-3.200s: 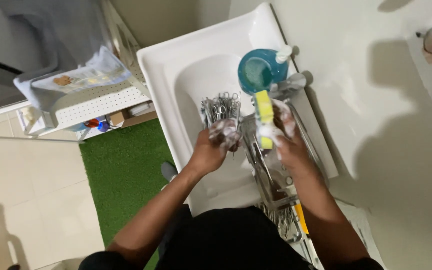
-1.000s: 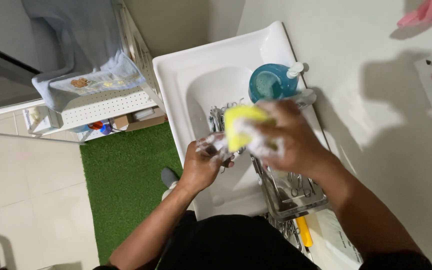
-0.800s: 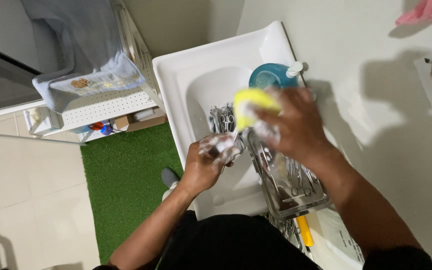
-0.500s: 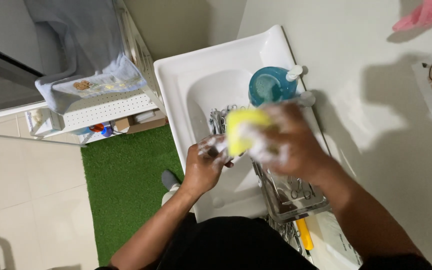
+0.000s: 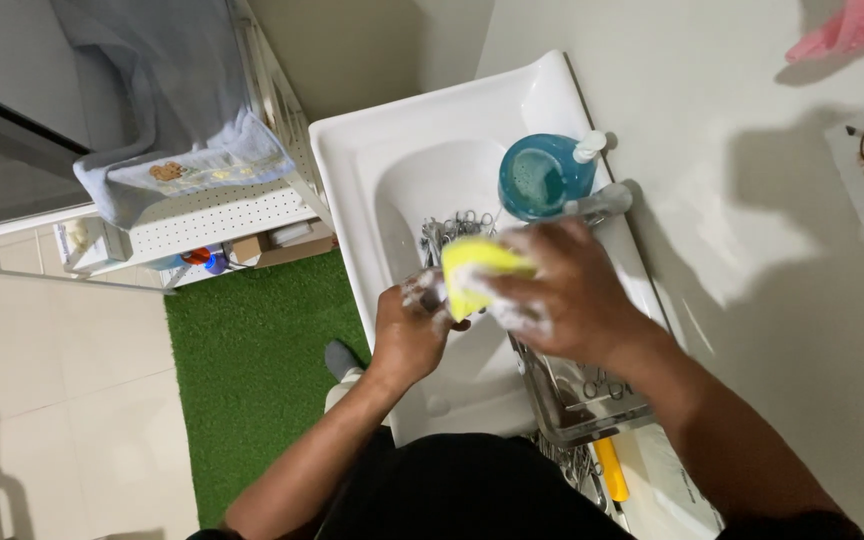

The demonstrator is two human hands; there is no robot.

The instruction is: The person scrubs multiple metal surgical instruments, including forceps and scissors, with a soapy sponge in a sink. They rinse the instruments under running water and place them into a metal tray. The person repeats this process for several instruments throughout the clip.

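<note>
Since half a second ago, the right hand (image 5: 567, 295) has shifted slightly toward the left hand, carrying the yellow sponge (image 5: 480, 270) with it. Its soapy fingers are curled around the sponge, which pokes out on the thumb side, pressed against whatever the left hand (image 5: 414, 325) grips. That left hand is closed in a foamy fist; the object inside is too hidden to identify. Both hands hover over the white sink (image 5: 357, 165). Metal instruments (image 5: 452, 228) lie in the basin just beyond the sponge, and a teal soap dispenser (image 5: 544, 175) stands near them.
</note>
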